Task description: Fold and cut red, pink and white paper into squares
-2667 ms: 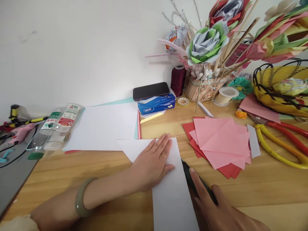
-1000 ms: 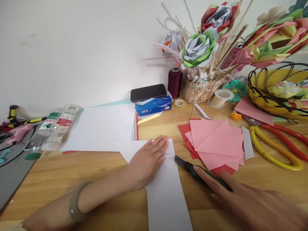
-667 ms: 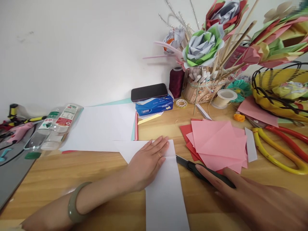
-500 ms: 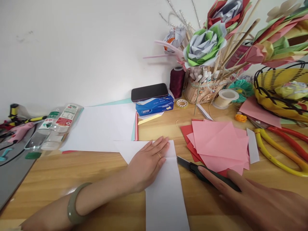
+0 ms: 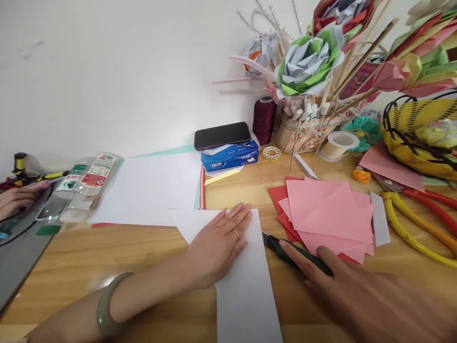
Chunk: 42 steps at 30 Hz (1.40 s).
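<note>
Flat on a folded white sheet of paper (image 5: 246, 300) lies my left hand (image 5: 216, 250), fingers stretched out and pressing it to the table. My right hand (image 5: 357, 290) grips a dark green utility knife (image 5: 300, 255), index finger along the handle. The blade points left and meets the sheet's right edge; its tip seems tucked at the fold, so most of it is hidden. Just beyond the knife are stacked pink paper squares (image 5: 324, 209), with red paper (image 5: 276, 197) under them.
A white paper stack (image 5: 146, 190) lies left, plastic bottles (image 5: 96, 178) beside it. A phone (image 5: 222, 136) rests on a blue tissue pack (image 5: 228, 157). Behind stands a wooden pot (image 5: 303, 136) of paper flowers. Scissors (image 5: 410, 228) lie right. Another person's hand (image 5: 17, 200) shows at the left edge.
My right hand and the knife have shifted left, so less of the blade shows beside the sheet. My left hand stays put. Another person's hand has appeared at the left edge.
</note>
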Motion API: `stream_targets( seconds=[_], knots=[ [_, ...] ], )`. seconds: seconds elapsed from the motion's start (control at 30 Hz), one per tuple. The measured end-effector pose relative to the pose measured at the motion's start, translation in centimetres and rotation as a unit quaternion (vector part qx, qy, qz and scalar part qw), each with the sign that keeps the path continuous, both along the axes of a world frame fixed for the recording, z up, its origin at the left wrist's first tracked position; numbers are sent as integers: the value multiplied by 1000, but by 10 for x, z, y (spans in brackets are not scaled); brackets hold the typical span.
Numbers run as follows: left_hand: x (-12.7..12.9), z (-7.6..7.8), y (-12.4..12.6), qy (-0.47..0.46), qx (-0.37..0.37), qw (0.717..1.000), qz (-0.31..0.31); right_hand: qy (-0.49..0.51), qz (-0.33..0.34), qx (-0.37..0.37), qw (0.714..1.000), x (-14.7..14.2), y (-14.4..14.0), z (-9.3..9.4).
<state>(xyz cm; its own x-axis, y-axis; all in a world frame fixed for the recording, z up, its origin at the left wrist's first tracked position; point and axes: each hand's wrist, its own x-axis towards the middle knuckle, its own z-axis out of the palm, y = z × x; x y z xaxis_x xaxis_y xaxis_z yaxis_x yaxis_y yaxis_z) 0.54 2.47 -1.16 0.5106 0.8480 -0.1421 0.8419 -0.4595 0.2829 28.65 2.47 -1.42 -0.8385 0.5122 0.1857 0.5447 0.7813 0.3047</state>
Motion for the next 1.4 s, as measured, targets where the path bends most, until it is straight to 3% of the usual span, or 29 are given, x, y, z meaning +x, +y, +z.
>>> stream_targets(
  seconds=[0.13,0.33,0.63,0.83,1.0,1.4],
  knots=[
    [2,-5,-1,47,35,998,-24,7,-2,27,1000,-16,-2,5],
    [3,-6,-1,74,61,995,-33,14,-19,16,1000,-7,-6,-6],
    [3,-6,-1,82,61,994,-36,27,-19,44,998,-26,2,10],
    [4,-5,0,83,50,995,-34,14,-56,30,998,-25,0,7],
    [5,-4,1,91,37,995,-29,15,-54,34,998,-35,4,15],
    [4,-7,-1,70,60,995,-23,21,-94,23,995,-48,4,17]
  ],
)
